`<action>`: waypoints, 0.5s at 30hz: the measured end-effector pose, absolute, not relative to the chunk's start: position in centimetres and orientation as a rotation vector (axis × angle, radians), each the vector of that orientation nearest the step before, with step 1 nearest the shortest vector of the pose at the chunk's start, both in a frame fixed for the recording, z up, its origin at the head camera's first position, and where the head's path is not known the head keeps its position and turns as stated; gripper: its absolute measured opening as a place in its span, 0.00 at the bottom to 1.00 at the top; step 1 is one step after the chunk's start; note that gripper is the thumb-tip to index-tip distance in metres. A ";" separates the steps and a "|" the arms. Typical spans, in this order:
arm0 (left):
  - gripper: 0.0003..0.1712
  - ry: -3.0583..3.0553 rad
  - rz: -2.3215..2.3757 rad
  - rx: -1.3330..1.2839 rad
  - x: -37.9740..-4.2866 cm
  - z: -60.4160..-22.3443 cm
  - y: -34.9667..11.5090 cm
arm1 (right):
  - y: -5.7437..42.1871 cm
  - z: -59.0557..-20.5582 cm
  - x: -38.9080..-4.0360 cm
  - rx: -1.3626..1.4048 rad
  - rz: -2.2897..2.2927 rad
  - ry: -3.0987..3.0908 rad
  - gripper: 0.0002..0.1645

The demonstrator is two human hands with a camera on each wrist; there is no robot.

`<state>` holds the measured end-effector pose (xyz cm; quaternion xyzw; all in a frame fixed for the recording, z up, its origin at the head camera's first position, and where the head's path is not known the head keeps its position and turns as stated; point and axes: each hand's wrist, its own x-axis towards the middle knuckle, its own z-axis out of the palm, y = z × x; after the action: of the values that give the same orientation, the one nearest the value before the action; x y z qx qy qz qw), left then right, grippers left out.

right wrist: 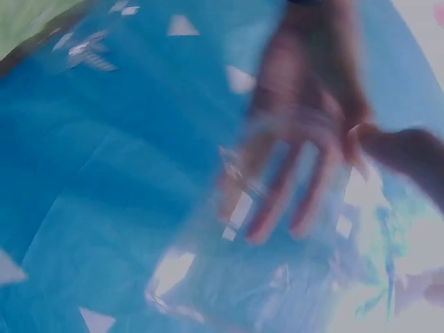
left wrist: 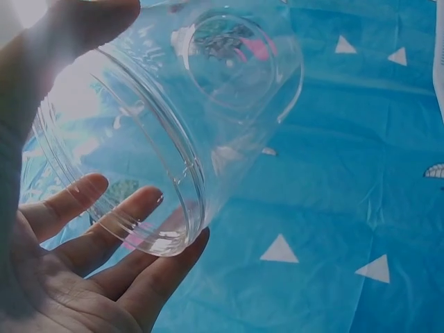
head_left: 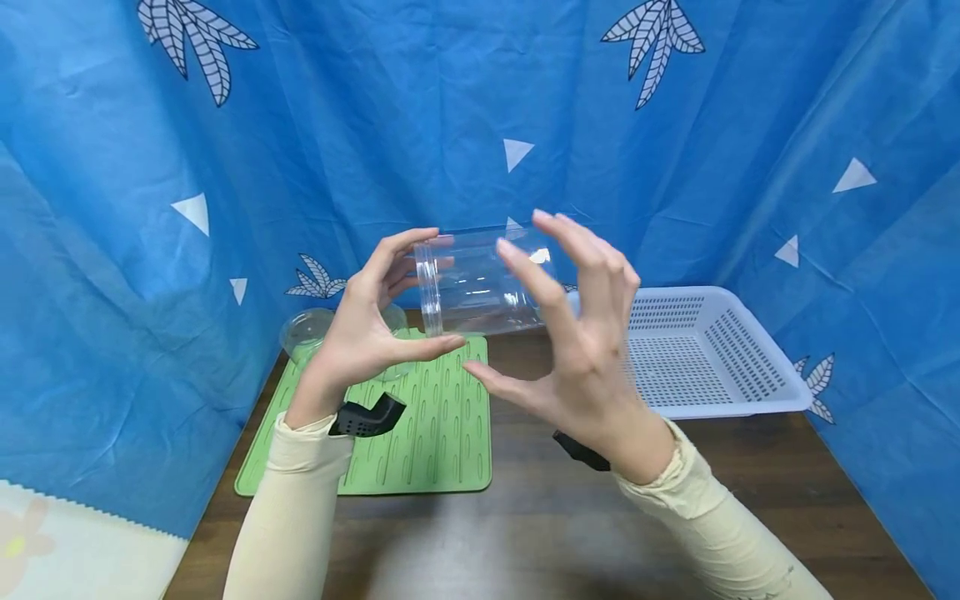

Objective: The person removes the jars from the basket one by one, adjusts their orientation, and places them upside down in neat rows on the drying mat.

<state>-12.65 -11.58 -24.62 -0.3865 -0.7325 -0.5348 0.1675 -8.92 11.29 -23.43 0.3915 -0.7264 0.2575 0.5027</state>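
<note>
A clear plastic jar (head_left: 480, 283) is held up on its side above the table, its ridged mouth to the left and its base to the right. My left hand (head_left: 367, 317) grips it round the mouth end, thumb below and fingers above and behind. The left wrist view shows the ridged rim of the jar (left wrist: 187, 159) between thumb and fingers. My right hand (head_left: 585, 333) is spread near the base end, its fingers overlapping the jar in the head view and its thumb held apart below it. The right wrist view is blurred.
A green ridged mat (head_left: 442, 433) lies on the left of the dark wooden table (head_left: 525, 533). On the mat's back part are clear round pieces (head_left: 303, 327), partly behind my left hand. A white perforated basket (head_left: 772, 406) stands at the right. A blue curtain (head_left: 420, 125) surrounds the table.
</note>
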 end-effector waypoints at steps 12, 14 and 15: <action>0.58 -2.070 -1.659 -1.196 -12.5 -24.7 -11.8 | 15.0 -22.4 -9.7 1.109 1.558 -2.036 0.75; 0.58 -2.065 -1.681 -1.206 -12.5 -24.6 -11.8 | 15.2 -22.9 -10.3 1.154 1.706 -2.034 0.74; 0.58 -2.065 -1.690 -1.211 -12.5 -24.6 -11.8 | 15.2 -23.2 -10.6 1.181 1.780 -2.021 0.72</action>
<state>-12.51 -11.80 -24.64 -0.4108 -0.7008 -0.5736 0.1056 -10.63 15.19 -23.16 0.3997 -0.6838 0.6021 0.1004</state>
